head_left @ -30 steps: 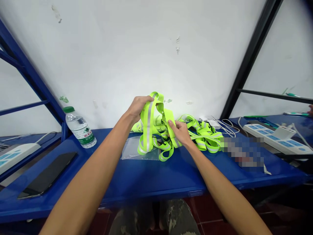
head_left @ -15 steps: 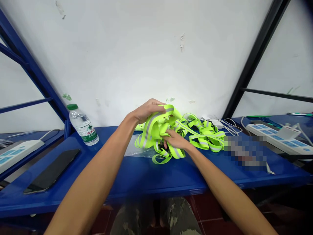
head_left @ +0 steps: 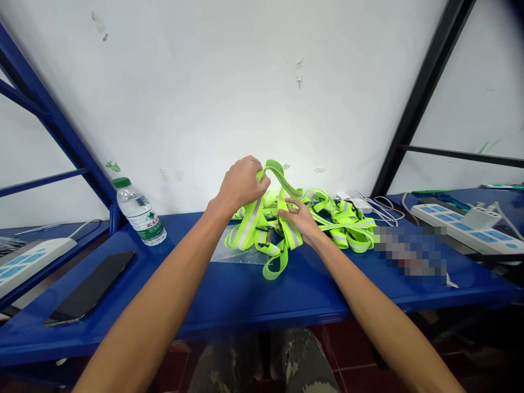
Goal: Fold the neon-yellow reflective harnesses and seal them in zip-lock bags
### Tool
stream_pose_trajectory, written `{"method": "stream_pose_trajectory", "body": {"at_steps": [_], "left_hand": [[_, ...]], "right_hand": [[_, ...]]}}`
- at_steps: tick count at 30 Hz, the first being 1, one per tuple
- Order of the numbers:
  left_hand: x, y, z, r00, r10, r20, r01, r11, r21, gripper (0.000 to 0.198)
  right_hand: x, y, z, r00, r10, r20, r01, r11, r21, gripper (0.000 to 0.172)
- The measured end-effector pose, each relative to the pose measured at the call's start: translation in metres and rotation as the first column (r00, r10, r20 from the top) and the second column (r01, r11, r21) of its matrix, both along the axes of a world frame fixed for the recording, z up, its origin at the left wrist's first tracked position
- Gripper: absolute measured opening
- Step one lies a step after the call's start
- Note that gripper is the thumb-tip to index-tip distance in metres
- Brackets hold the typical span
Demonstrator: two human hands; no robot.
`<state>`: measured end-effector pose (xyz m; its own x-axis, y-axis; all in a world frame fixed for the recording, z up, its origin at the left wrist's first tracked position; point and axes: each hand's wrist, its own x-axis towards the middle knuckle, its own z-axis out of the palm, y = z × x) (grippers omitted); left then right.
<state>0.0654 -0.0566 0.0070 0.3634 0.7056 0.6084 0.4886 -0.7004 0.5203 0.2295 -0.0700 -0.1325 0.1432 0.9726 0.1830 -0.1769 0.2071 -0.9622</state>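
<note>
My left hand (head_left: 244,183) is raised over the blue table and closed on a neon-yellow reflective strap (head_left: 249,226) with a grey stripe down its middle. From that grip, the strap loops up and hangs down toward the tabletop. To its right, my right hand (head_left: 301,219) pinches a hanging length of the same webbing. A dark buckle shows below, partly covered by folds. Beside my right hand lies a tangled pile of similar reflective straps (head_left: 344,221) with black buckles. Under the held strap, a clear plastic bag (head_left: 235,252) rests on the table.
A water bottle (head_left: 141,213) with a green cap stands at the left, behind a black phone (head_left: 92,286). White power strips (head_left: 466,226) lie at both sides. White cables (head_left: 382,210) sit behind the straps. A blurred-out item is at the right. The wall (head_left: 262,82) rises behind.
My left hand has lifted a strap section slightly up, opening a loop between my hands. My right hand has shifted up and right, and the bunched webbing is more spread out.
</note>
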Motion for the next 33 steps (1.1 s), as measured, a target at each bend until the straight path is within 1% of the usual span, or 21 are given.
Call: {"method": "stream_pose_trajectory", "body": {"at_steps": [1, 3, 5, 7, 9, 11, 13, 15, 18, 21, 23, 25, 28, 31, 32, 33], "left_hand": [[-0.001, 0.002, -0.002, 0.998, 0.055, -0.004, -0.054, 0.995, 0.086, 0.018], [-0.004, 0.006, -0.004, 0.988, 0.153, 0.008, -0.15, 0.962, 0.227, 0.024], [-0.006, 0.006, -0.004, 0.974, 0.214, 0.076, -0.226, 0.937, 0.266, 0.026], [-0.008, 0.004, -0.002, 0.957, 0.239, 0.168, -0.276, 0.926, 0.259, 0.024], [-0.01, 0.0, 0.002, 0.939, 0.234, 0.253, -0.29, 0.933, 0.213, 0.02], [-0.011, -0.004, 0.007, 0.927, 0.203, 0.317, -0.257, 0.956, 0.139, 0.017], [-0.013, -0.005, 0.012, 0.919, 0.165, 0.357, -0.204, 0.976, 0.073, 0.017], [-0.016, -0.003, 0.016, 0.91, 0.156, 0.385, -0.183, 0.982, 0.035, 0.02], [-0.021, 0.004, 0.019, 0.886, 0.202, 0.416, -0.227, 0.974, 0.011, 0.019], [-0.024, 0.011, 0.019, 0.858, 0.247, 0.449, -0.272, 0.962, -0.01, 0.018], [-0.024, 0.011, 0.018, 0.851, 0.244, 0.466, -0.263, 0.964, -0.023, 0.018], [-0.023, 0.009, 0.016, 0.854, 0.218, 0.473, -0.228, 0.973, -0.037, 0.018], [-0.019, 0.002, 0.012, 0.844, 0.203, 0.496, -0.212, 0.977, -0.039, 0.019], [-0.017, -0.003, 0.008, 0.848, 0.193, 0.493, -0.194, 0.98, -0.049, 0.022], [-0.017, -0.002, 0.007, 0.842, 0.201, 0.501, -0.213, 0.976, -0.034, 0.021], [-0.017, -0.001, 0.005, 0.82, 0.226, 0.525, -0.264, 0.965, -0.002, 0.018]], "right_hand": [[0.001, -0.001, 0.001, 1.0, 0.012, 0.023, -0.013, 1.0, 0.012, 0.056], [0.003, -0.002, 0.003, 0.991, 0.047, 0.129, -0.054, 0.997, 0.047, 0.054], [0.004, -0.003, 0.003, 0.969, 0.054, 0.242, -0.076, 0.994, 0.083, 0.055], [0.004, -0.003, 0.002, 0.943, 0.027, 0.333, -0.073, 0.989, 0.128, 0.054], [0.005, -0.002, -0.001, 0.894, -0.04, 0.446, -0.059, 0.977, 0.205, 0.054], [0.007, -0.002, -0.004, 0.809, -0.139, 0.571, -0.061, 0.946, 0.317, 0.062], [0.01, -0.001, -0.006, 0.712, -0.228, 0.664, -0.089, 0.909, 0.407, 0.069], [0.013, 0.0, -0.008, 0.639, -0.28, 0.716, -0.111, 0.888, 0.447, 0.064], [0.017, 0.001, -0.006, 0.563, -0.409, 0.718, -0.047, 0.852, 0.522, 0.051], [0.02, 0.002, -0.003, 0.478, -0.573, 0.666, 0.07, 0.78, 0.622, 0.043], [0.022, 0.002, -0.002, 0.419, -0.644, 0.64, 0.146, 0.744, 0.652, 0.038], [0.024, 0.003, -0.002, 0.372, -0.698, 0.612, 0.227, 0.707, 0.669, 0.036], [0.027, 0.004, -0.002, 0.341, -0.745, 0.573, 0.326, 0.665, 0.672, 0.035], [0.031, 0.005, -0.001, 0.332, -0.785, 0.523, 0.418, 0.619, 0.665, 0.042], [0.034, 0.006, -0.001, 0.329, -0.799, 0.504, 0.456, 0.601, 0.656, 0.044], [0.038, 0.006, 0.0, 0.329, -0.808, 0.489, 0.497, 0.588, 0.638, 0.045]]}}
